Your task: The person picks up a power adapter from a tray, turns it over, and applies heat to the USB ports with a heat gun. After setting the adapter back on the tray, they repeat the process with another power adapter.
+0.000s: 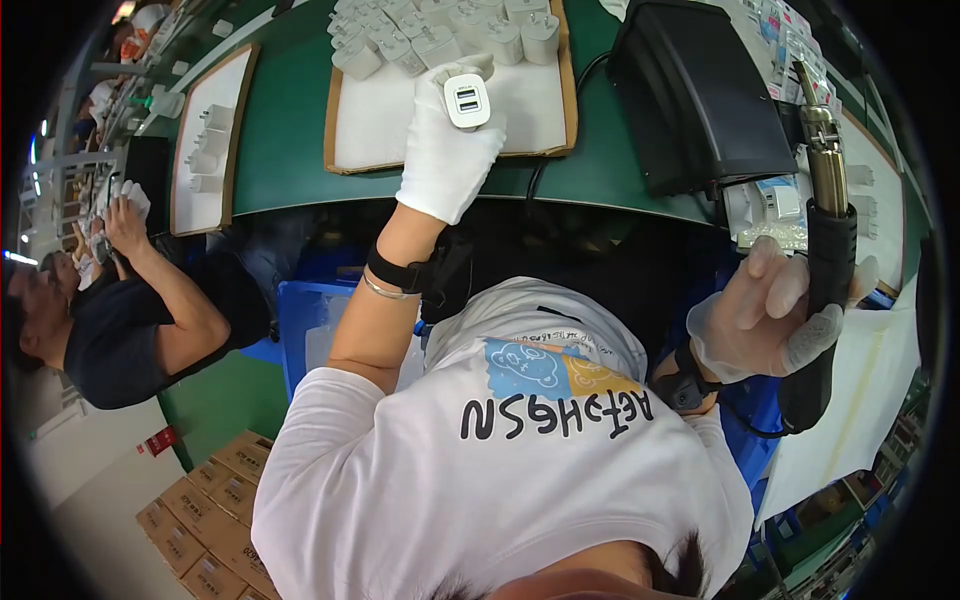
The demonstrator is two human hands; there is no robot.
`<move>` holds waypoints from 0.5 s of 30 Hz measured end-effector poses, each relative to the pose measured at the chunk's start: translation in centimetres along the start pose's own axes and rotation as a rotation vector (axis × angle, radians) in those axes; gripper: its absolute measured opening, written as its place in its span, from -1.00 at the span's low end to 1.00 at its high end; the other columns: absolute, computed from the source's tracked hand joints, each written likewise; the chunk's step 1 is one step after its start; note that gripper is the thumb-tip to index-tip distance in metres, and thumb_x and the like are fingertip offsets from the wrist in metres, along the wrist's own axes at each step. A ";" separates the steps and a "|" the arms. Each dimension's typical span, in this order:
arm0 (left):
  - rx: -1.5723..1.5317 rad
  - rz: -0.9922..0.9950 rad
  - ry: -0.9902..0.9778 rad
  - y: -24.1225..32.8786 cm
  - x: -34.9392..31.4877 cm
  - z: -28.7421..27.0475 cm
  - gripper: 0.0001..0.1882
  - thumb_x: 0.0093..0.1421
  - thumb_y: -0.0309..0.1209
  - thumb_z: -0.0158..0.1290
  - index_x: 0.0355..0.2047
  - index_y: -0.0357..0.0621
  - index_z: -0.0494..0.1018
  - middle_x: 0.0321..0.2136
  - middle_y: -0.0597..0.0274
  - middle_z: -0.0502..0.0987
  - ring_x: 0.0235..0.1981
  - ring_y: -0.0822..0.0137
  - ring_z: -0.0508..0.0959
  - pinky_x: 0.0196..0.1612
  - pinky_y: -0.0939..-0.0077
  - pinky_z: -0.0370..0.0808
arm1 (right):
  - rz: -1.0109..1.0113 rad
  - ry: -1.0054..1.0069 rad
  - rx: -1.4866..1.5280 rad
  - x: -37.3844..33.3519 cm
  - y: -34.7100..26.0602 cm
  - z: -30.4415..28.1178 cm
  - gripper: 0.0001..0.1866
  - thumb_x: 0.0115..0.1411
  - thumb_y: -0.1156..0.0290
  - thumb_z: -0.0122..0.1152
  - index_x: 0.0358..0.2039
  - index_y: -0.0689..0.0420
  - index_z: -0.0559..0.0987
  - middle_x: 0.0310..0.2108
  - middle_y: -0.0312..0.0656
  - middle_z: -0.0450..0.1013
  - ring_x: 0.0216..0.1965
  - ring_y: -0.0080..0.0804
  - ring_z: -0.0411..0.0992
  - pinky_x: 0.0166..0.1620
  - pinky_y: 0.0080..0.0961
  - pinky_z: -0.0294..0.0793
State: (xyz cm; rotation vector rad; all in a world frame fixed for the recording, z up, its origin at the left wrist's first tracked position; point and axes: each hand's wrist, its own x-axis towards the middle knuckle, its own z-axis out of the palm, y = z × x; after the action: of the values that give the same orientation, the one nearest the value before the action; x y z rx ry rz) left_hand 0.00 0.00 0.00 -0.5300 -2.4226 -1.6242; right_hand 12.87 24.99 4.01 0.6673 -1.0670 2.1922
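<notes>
In my white-gloved left hand [448,150] is a white USB charger [466,101], gripped over the near part of a tray, its face with two ports turned up. Off to the right, my right hand [760,310], in a thin translucent glove, is closed around the black handle of a hot-air gun [828,175]. The tool stands roughly upright, its metal barrel and narrow nozzle pointing away from me. One fingertip lies across the front of the handle; part of the grip is hidden behind it.
Many white chargers [435,45] crowd the far part of the brown-edged tray [350,135]. A black box-shaped device [695,100] stands right of it. Another tray [225,140] with several chargers lies left. A co-worker [150,310] sits at left; cartons [215,500] are stacked on the floor.
</notes>
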 end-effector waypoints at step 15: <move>-1.862 -0.602 -0.375 2.9 -1.5 -1.8 -0.38 0.21 0.12 -0.25 0.08 -0.09 0.18 -0.50 0.34 0.27 -0.65 0.53 0.19 -0.59 0.68 0.19 | -0.079 0.215 -0.031 -0.2 0.7 0.8 -0.45 0.20 0.27 0.00 0.18 0.11 0.17 -0.50 -0.20 0.38 -0.67 -0.55 0.23 -0.44 -0.33 0.24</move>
State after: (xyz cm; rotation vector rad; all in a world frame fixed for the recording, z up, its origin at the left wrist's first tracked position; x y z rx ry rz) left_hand 2.40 -0.97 2.65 -0.1900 -0.3044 -3.8583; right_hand 12.70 23.89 3.97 0.4400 -0.9453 2.1203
